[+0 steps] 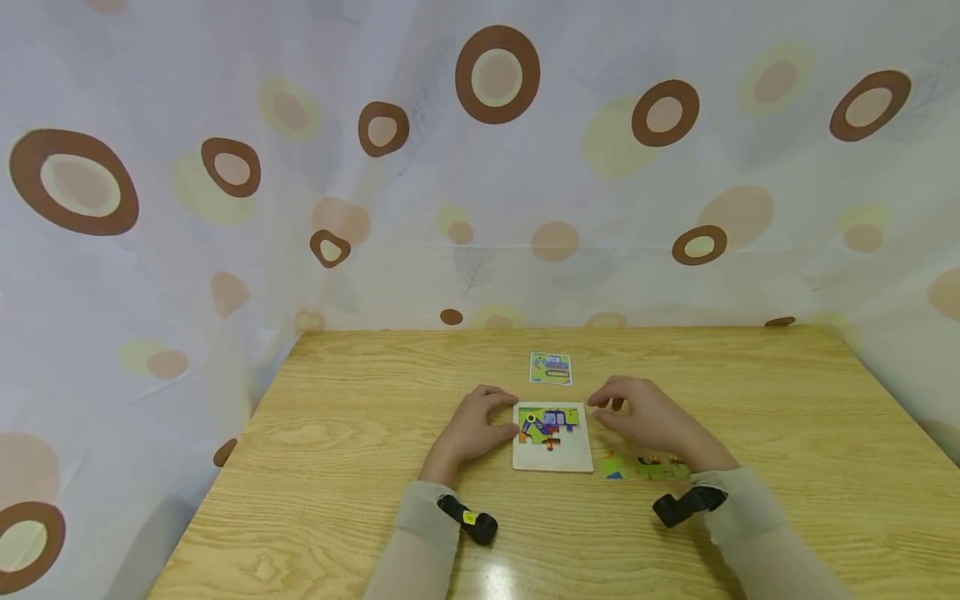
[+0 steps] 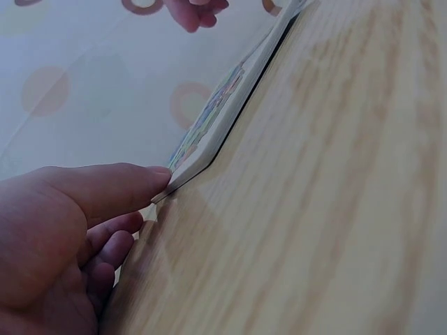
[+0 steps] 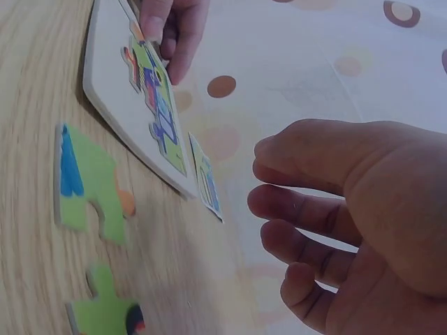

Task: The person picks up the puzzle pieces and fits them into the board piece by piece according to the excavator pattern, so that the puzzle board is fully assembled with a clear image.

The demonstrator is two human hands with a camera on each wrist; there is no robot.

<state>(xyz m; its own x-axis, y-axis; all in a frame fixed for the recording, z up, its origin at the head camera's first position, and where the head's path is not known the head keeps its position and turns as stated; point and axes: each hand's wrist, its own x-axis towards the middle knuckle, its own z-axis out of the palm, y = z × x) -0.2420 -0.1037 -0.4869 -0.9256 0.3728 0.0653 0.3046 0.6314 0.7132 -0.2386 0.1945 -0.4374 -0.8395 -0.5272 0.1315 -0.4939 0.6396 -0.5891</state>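
A square white puzzle board (image 1: 551, 461) lies on the table, its upper part filled with joined jigsaw pieces (image 1: 555, 418) showing a blue digger on green. At the board's left edge rests my left hand (image 1: 472, 425), its thumb touching the rim in the left wrist view. My right hand (image 1: 648, 417) hovers just off the board's right side, fingers loosely bent and nothing between them. Below that hand lie loose jigsaw pieces; one is green with a blue corner (image 3: 84, 185), and another green one (image 3: 101, 307) sits beside it.
Beyond the board lies a small picture card (image 1: 551, 368) with a similar digger. The wooden table (image 1: 337, 500) ends at a pale curtain (image 1: 420, 208) with brown rings, which hangs along the back and sides.
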